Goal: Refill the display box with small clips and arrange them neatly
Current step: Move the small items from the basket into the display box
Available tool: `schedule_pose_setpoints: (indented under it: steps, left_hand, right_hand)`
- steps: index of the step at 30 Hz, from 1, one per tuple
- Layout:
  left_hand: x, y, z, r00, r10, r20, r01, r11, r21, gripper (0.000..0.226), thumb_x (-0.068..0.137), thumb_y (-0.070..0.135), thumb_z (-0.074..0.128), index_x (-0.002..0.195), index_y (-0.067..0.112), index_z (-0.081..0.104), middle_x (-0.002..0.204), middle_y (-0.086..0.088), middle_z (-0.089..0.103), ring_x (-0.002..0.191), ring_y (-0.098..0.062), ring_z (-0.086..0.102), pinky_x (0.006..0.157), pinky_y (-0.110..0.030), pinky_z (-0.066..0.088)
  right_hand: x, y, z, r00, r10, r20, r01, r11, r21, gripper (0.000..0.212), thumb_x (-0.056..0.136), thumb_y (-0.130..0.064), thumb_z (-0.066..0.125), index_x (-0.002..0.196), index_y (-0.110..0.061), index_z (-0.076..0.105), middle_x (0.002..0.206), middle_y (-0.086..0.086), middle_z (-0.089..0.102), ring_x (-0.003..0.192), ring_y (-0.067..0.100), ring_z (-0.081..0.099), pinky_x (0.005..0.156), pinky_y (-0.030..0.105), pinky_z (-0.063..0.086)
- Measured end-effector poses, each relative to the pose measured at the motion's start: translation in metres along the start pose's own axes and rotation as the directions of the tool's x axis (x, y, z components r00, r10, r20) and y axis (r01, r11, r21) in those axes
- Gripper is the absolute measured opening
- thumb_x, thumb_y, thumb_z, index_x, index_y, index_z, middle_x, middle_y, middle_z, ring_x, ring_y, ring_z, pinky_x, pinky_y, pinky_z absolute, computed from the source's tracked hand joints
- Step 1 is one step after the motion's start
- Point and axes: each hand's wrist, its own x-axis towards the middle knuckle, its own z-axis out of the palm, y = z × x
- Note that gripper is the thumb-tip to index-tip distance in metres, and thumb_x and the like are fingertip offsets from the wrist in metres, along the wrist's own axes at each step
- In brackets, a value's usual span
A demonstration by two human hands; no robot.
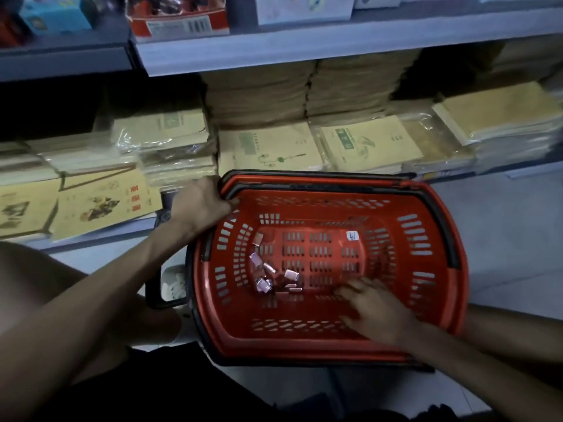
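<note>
Left hand (201, 202) gripped the rim of a red slotted plastic basket (451, 295). Right hand (377, 312), fingers spread, reached for small pink clips (263, 284) inside. Pinching them up seemed next.

1. The basket (304, 345) is moulded in red plastic, smooth with a dull sheen, and its walls and bottom are slotted.
2. Its handles (441, 223) are made of dark, matt plastic.
3. A glossy, pinkish surface is shown by the small clips (263, 284); their material cannot be told.
4. The notebooks (274, 147) are covered in matt, yellowish-brown paper.
5. The wrapped stack (158, 132) at far left is sealed in shiny clear film.
6. The shelf board (274, 50) is finished smooth and grey.
</note>
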Motion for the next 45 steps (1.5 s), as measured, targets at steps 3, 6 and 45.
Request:
schedule_pose_setpoints:
  steps: [3,6,45]
  left_hand:
    - [-0.021,-0.002,0.005,0.998,0.02,-0.065,-0.02,1.0,0.004,0.049,0.083,0.061,0.065,0.11,0.02,0.062,0.1,-0.008,0.075,0.088,-0.034,0.071,0.075,-0.043,0.06]
    - [-0.03,-0.003,0.007,0.995,0.021,-0.101,-0.02,1.0,0.017,0.053,0.081,0.065,0.058,0.109,0.02,0.059,0.096,-0.01,0.075,0.084,-0.035,0.071,0.071,-0.043,0.06]
    - [-0.035,-0.005,0.015,0.982,0.03,-0.184,-0.02,0.998,0.06,0.046,0.09,0.056,0.064,0.096,0.017,0.041,0.082,-0.017,0.069,0.077,-0.043,0.067,0.058,-0.037,0.04]
  right_hand:
    - [0.019,-0.008,0.015,0.998,-0.02,0.066,0.024,0.998,-0.055,0.055,0.093,-0.046,0.059,0.144,-0.03,0.049,0.143,-0.003,0.049,0.138,0.022,0.043,0.117,0.037,0.033]
    - [0.059,-0.022,0.02,0.996,0.039,0.081,-0.037,0.999,-0.022,0.06,0.09,-0.039,0.065,0.145,-0.026,0.048,0.147,0.008,0.045,0.14,0.03,0.041,0.119,0.039,0.035]
    - [0.22,-0.103,0.072,0.964,-0.124,0.234,0.107,0.991,0.086,0.054,0.099,-0.043,0.051,0.152,-0.036,0.039,0.165,0.008,0.015,0.149,0.041,0.026,0.116,0.054,0.038]
